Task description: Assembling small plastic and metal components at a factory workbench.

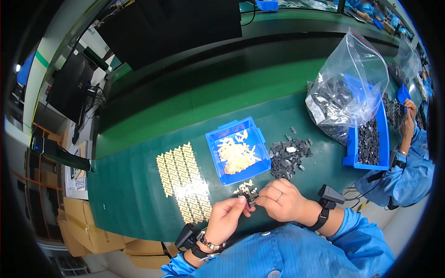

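Fingers of left hand and right hand pinch one small dark part between them, orientation unclear, near the desk edge; blue tray just beyond.

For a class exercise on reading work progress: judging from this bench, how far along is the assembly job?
Done: rows of tan pieces lie laid out. In hand: left hand and right hand pinch a small dark part. Left: a dark parts pile and a blue tray of tan pieces.
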The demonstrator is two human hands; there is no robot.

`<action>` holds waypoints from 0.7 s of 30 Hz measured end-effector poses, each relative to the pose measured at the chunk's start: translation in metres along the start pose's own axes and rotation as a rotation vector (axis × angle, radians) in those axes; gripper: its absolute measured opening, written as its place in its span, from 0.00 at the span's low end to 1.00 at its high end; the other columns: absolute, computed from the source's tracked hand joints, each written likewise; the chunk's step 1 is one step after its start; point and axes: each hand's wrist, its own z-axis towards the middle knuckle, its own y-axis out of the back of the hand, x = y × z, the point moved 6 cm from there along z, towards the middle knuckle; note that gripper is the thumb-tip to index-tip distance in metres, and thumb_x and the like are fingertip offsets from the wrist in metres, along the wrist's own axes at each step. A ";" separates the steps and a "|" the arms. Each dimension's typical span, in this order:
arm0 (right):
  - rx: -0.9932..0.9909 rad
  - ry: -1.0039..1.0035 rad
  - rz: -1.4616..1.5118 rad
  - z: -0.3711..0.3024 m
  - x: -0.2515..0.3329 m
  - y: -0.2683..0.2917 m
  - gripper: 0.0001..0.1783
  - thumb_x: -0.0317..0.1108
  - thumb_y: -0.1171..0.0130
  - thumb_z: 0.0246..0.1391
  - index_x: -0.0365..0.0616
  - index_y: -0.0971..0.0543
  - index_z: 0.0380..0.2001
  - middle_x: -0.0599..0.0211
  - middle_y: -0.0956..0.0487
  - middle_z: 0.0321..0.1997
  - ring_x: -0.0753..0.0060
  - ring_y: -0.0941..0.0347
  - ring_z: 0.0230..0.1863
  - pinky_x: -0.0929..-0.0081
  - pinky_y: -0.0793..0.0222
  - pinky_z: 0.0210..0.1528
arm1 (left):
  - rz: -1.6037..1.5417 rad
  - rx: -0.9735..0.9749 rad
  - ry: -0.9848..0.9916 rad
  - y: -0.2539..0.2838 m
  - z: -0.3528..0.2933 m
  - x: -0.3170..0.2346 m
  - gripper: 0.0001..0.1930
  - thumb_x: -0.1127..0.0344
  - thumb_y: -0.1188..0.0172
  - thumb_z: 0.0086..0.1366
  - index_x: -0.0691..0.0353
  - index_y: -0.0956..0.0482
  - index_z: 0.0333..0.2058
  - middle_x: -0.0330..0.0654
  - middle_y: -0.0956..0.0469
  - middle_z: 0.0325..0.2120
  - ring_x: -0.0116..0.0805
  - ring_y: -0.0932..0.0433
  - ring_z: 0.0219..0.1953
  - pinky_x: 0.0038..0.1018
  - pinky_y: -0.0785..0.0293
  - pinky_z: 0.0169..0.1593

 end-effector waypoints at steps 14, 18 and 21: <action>-0.073 0.058 0.020 0.003 -0.002 0.010 0.10 0.32 0.41 0.41 0.43 0.21 0.31 0.68 0.24 0.35 0.68 0.27 0.35 0.73 0.34 0.33 | 0.771 -0.192 -0.480 -0.004 -0.001 -0.039 0.10 0.72 0.37 0.59 0.66 0.18 0.40 0.46 0.17 0.35 0.27 0.21 0.34 0.22 0.25 0.38; -0.148 0.123 -0.003 0.005 0.002 0.018 0.12 0.33 0.40 0.40 0.43 0.20 0.32 0.69 0.24 0.36 0.69 0.27 0.35 0.74 0.34 0.32 | 0.288 -0.072 -0.204 -0.002 -0.003 -0.029 0.08 0.71 0.43 0.66 0.69 0.19 0.38 0.45 0.18 0.34 0.28 0.21 0.36 0.25 0.25 0.41; -0.163 0.164 -0.005 0.008 0.005 0.024 0.12 0.33 0.40 0.40 0.43 0.20 0.32 0.69 0.24 0.37 0.70 0.27 0.36 0.74 0.34 0.32 | -0.028 0.090 -0.016 -0.003 -0.006 -0.023 0.11 0.68 0.47 0.69 0.72 0.20 0.37 0.43 0.18 0.33 0.26 0.23 0.34 0.24 0.26 0.41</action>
